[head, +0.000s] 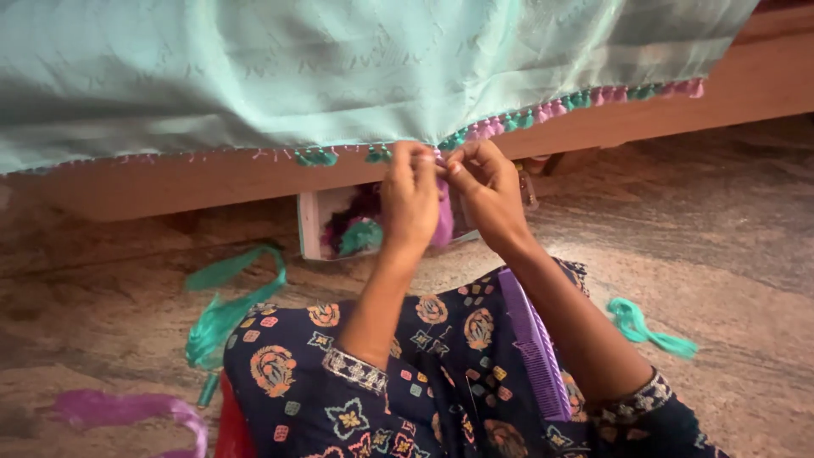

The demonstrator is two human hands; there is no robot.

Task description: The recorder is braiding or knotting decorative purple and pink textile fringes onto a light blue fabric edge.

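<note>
Both hands' grip pinches pink thread (443, 222) above yarn-filled box (310, 227).

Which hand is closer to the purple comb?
Right. The right hand is up at the cloth's fringe, its forearm running right beside the comb on the lap. The left hand is also at the fringe, farther left.

A cloth (339, 68) hangs over the bench (212, 182) at the top, its tassel edge (551, 108) running along the bench front, and both hands, the left hand (409, 199) and the right hand (487, 191), meet at that edge just in front of the bench. A box (326, 225) of thread sits under the bench behind the hands. Nearer than the bench, a comb (536, 343) lies on the lap, with thread bundles (229, 309) on the floor to the left of the lap and another bundle (649, 329) to its right.
</note>
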